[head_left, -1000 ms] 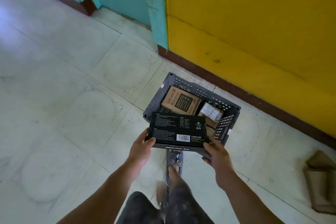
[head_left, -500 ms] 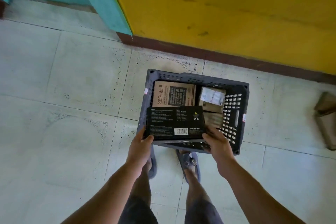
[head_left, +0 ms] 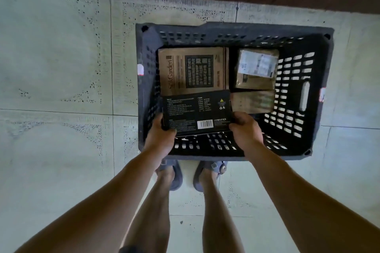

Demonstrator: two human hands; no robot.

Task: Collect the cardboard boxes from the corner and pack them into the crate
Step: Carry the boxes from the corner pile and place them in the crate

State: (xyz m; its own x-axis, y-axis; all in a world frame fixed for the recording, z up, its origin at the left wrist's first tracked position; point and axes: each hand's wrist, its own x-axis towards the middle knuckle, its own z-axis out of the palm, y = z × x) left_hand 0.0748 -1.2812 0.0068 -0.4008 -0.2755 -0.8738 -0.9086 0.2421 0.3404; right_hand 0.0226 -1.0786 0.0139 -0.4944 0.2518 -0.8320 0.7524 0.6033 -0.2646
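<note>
Black box point(head_left: 197, 112) held over the crate point(head_left: 226, 28).
Left grip point(head_left: 161, 139) and right grip point(head_left: 245, 131) clasp its ends; released, it may wedge tilted on the SilkGarden carton point(head_left: 193, 70), gap beneath unclear.

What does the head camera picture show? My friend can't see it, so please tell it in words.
A person's left hand and right hand hold a flat black box by its ends above a dark plastic crate on a tiled floor. In the crate lie a big brown cardboard box and two smaller boxes beside it.
</note>
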